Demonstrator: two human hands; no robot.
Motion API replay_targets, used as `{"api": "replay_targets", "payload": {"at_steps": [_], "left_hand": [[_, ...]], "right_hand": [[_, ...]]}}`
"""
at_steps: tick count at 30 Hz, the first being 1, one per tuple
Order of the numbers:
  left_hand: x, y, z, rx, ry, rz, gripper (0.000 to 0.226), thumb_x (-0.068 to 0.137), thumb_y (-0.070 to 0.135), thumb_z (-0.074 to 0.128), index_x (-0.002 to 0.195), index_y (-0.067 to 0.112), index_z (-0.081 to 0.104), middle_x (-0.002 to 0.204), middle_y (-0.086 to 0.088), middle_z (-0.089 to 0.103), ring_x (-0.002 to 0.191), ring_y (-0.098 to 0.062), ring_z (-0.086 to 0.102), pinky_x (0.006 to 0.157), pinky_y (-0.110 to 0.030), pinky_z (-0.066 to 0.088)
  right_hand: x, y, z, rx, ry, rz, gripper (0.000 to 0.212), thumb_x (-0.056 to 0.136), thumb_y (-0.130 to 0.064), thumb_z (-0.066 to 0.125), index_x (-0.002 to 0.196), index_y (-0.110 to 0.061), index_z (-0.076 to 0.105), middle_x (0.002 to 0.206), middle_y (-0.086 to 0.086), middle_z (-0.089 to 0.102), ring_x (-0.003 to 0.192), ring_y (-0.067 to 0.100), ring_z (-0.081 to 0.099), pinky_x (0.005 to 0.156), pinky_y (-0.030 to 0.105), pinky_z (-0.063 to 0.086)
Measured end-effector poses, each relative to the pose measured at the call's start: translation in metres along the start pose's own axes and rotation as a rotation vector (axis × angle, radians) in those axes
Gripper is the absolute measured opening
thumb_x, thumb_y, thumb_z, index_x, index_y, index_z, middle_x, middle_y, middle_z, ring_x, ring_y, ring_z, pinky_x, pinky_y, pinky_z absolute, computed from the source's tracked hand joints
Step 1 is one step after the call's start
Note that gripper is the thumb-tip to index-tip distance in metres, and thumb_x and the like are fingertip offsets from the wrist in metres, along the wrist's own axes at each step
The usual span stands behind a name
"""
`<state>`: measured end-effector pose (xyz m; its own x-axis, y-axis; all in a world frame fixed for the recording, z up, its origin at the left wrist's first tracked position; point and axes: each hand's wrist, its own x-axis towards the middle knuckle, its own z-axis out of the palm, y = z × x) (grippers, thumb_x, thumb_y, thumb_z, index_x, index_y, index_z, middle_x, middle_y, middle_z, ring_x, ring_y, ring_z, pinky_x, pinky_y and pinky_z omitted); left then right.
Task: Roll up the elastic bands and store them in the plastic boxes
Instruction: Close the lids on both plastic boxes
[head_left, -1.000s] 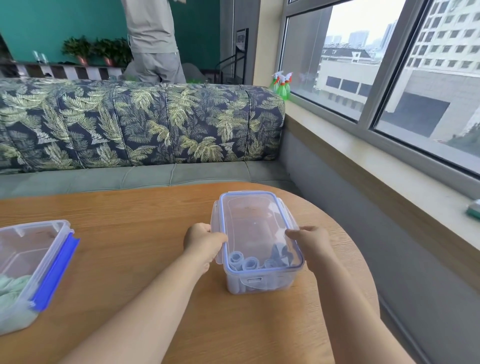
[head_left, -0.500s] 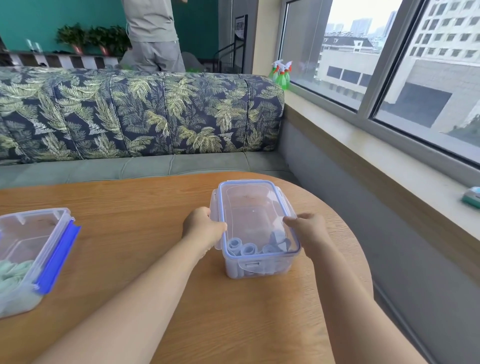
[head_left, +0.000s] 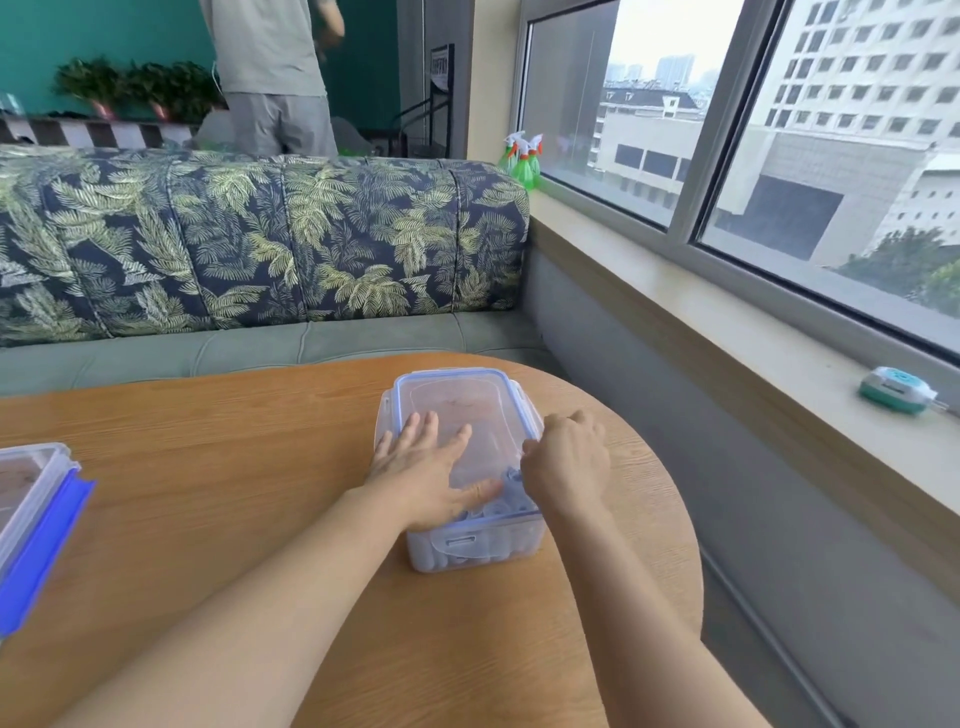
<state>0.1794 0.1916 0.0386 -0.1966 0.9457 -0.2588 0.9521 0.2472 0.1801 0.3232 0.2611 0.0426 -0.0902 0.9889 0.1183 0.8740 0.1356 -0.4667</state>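
Note:
A clear plastic box (head_left: 457, 400) with a blue-rimmed lid stands on the round wooden table (head_left: 208, 467), near its right edge. Rolled pale blue elastic bands (head_left: 498, 512) show through the lid and front wall. My left hand (head_left: 426, 467) lies flat on the lid with straight fingers, pressing it. My right hand (head_left: 566, 462) is at the box's right rim, its fingers curled down over the lid's edge and side clip. A second clear box (head_left: 31, 499) with a blue clip sits at the table's left edge, cut off by the frame.
A leaf-patterned sofa (head_left: 260, 244) runs behind the table, and a person stands beyond it. On the right is a window sill (head_left: 727, 338) with green spray bottles (head_left: 524, 156) and a small teal device (head_left: 896, 389).
My left hand moved from the box's left side onto the lid and flattened. My right hand stayed at the right rim. The camera view shifted closer.

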Motion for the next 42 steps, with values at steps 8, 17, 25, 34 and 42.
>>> {"api": "replay_targets", "payload": {"at_steps": [8,17,25,34,42], "left_hand": [[0.000,0.002,0.004,0.050,0.041,0.000,0.089,0.079,0.085,0.020,0.152,0.041,-0.006,0.161,-0.005,-0.018,0.148,-0.022,-0.020,0.121,-0.044,-0.006],[-0.001,0.003,0.002,0.066,0.033,0.003,0.092,0.077,0.086,0.021,0.153,0.041,-0.004,0.162,-0.004,-0.014,0.149,-0.021,-0.016,0.121,-0.044,-0.004],[-0.002,0.002,-0.003,0.041,0.019,0.005,0.106,0.061,0.092,0.014,0.153,0.042,0.000,0.163,-0.003,-0.011,0.150,-0.020,-0.013,0.121,-0.044,-0.001],[-0.003,0.003,-0.001,0.044,0.038,0.007,0.091,0.077,0.086,0.025,0.153,0.041,-0.001,0.162,-0.003,-0.012,0.149,-0.020,-0.015,0.121,-0.044,-0.003],[-0.004,0.005,-0.002,0.012,0.056,-0.003,0.094,0.075,0.088,0.026,0.153,0.041,-0.001,0.162,-0.004,-0.013,0.149,-0.020,-0.015,0.121,-0.044,-0.003]], "right_hand": [[0.004,0.009,0.024,0.247,0.033,0.107,0.041,0.090,-0.016,0.052,0.052,-0.016,0.037,0.065,0.004,0.043,0.065,0.026,0.040,0.051,0.030,0.025],[0.012,0.011,0.011,0.244,-0.068,0.134,0.028,0.084,-0.014,0.055,0.057,-0.015,0.054,0.058,0.003,0.050,0.060,0.024,0.047,0.052,0.027,0.030],[0.062,-0.018,0.014,0.314,-0.247,0.148,0.034,0.085,-0.009,0.052,0.059,-0.016,0.031,0.059,0.001,0.032,0.053,0.020,0.029,0.045,0.028,0.021],[0.074,-0.009,0.029,0.486,-0.254,0.133,0.044,0.084,-0.011,0.056,0.054,-0.019,0.024,0.056,0.000,0.022,0.056,0.020,0.020,0.050,0.028,0.017],[0.044,-0.028,0.018,-0.118,-0.163,-0.238,0.029,0.099,-0.026,0.045,0.119,-0.006,0.051,0.127,0.012,0.051,0.120,0.032,0.044,0.091,0.037,0.039]]}}
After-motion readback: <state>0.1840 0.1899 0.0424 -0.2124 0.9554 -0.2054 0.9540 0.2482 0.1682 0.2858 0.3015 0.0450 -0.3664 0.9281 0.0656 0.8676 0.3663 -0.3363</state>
